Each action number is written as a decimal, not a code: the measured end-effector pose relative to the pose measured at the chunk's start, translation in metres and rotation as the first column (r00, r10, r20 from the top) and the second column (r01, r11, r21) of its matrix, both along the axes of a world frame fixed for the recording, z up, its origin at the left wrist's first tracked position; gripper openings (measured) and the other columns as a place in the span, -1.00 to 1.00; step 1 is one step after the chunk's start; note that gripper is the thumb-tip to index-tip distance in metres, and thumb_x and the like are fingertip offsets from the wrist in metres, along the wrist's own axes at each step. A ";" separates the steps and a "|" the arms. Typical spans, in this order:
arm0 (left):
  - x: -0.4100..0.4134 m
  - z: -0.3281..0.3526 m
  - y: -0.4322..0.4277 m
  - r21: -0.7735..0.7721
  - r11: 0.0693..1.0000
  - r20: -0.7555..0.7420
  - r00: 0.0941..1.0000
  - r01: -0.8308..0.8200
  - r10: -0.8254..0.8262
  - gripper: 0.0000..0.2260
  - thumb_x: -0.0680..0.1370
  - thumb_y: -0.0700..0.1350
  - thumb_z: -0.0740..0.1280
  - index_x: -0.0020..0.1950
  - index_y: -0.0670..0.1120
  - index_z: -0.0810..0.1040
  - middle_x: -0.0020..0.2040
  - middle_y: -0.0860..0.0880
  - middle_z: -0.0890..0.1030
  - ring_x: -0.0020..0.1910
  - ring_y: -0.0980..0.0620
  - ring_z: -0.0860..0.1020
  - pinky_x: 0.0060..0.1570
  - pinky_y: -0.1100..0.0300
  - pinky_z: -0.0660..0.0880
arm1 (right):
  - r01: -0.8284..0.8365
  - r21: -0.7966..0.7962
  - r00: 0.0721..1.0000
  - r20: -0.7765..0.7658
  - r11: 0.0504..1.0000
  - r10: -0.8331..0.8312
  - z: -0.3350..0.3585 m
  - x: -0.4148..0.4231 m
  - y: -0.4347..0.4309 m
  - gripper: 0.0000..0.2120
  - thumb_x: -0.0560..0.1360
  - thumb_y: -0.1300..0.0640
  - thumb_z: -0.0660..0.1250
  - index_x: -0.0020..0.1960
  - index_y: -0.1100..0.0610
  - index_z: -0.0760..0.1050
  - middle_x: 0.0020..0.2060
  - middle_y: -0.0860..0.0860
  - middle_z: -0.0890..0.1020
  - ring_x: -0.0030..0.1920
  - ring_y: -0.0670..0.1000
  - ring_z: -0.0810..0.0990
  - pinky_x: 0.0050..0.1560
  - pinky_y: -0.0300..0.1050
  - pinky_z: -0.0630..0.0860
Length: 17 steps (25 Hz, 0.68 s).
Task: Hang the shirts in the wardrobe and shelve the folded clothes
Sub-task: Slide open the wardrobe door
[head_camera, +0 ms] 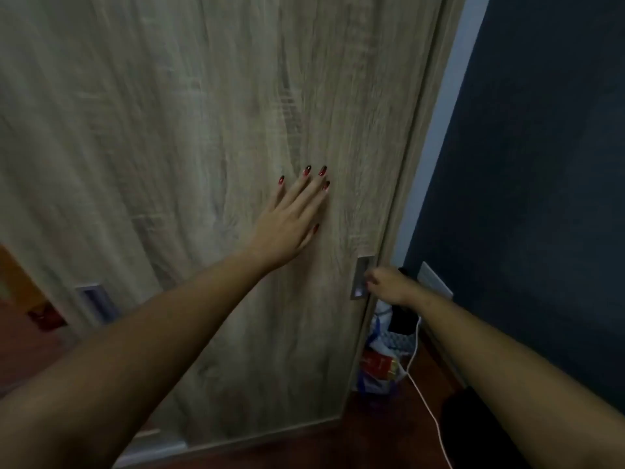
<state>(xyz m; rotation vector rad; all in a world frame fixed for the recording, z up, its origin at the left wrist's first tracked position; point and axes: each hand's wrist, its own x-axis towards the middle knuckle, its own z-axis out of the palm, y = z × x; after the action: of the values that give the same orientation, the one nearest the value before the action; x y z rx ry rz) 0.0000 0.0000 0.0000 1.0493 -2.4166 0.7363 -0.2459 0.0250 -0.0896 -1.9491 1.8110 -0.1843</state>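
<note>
A light wood-grain sliding wardrobe door (pixel 203 130) fills most of the view. My left hand (pixel 291 218) lies flat on the door panel with its fingers straight. Lower right, my right hand (pixel 389 286) has its fingers curled into the recessed metal handle (pixel 361 277) at the door's right edge. A second recessed handle (pixel 96 299) shows at the lower left on the neighbouring panel. No shirts or folded clothes are in view; the wardrobe's inside is hidden behind the door.
A dark blue wall (pixel 541 164) stands to the right, with a wall socket (pixel 436 279). In the corner on the floor lie bags and packets (pixel 382 360). A white cable (pixel 426 397) runs across the dark wooden floor (pixel 372 434).
</note>
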 end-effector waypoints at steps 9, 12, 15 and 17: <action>-0.009 -0.037 -0.033 -0.207 0.971 0.053 0.989 -0.123 0.137 -0.48 0.66 0.04 0.02 0.56 -0.11 -0.02 0.58 -0.07 0.03 0.55 -0.12 0.01 0.47 -0.20 0.02 | -0.012 -0.106 0.986 0.162 0.994 0.029 -0.045 -0.014 -0.036 -0.80 0.53 0.31 0.19 0.09 0.38 0.45 -0.05 0.15 0.58 -0.02 0.09 0.57 -0.01 -0.13 0.50; -0.005 -0.045 -0.034 -0.237 0.952 0.028 0.978 -0.196 0.208 -0.48 0.66 0.06 0.05 0.56 -0.10 0.02 0.57 -0.07 0.07 0.54 -0.14 0.05 0.45 -0.23 0.04 | -0.081 -0.132 0.964 0.241 0.988 0.111 -0.052 -0.010 -0.039 -0.79 0.50 0.35 0.20 0.11 0.40 0.46 -0.03 0.18 0.60 -0.02 0.01 0.56 0.11 -0.07 0.54; 0.013 -0.054 -0.035 -0.244 0.933 -0.011 0.963 -0.264 0.269 -0.44 0.64 0.10 0.09 0.56 -0.11 0.04 0.56 -0.08 0.10 0.54 -0.16 0.07 0.44 -0.26 0.07 | -0.152 -0.132 0.941 0.285 0.980 0.184 -0.051 0.006 -0.040 -0.72 0.50 0.35 0.19 0.19 0.35 0.46 0.04 0.18 0.61 0.05 0.01 0.56 0.11 -0.23 0.48; 0.033 -0.060 -0.036 -0.260 0.915 -0.028 0.950 -0.308 0.312 -0.42 0.63 0.13 0.12 0.55 -0.11 0.05 0.56 -0.10 0.11 0.53 -0.18 0.09 0.43 -0.28 0.09 | -0.208 -0.133 0.920 0.310 0.969 0.240 -0.047 0.023 -0.040 -0.68 0.49 0.38 0.18 0.23 0.34 0.45 0.06 0.08 0.58 0.10 -0.02 0.55 0.05 -0.43 0.41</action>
<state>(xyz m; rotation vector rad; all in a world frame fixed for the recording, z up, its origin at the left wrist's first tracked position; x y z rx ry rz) 0.0328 -0.0363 -0.0605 1.3320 -2.1087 1.1363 -0.2233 -0.0149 -0.1365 -2.0357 1.3796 -0.4949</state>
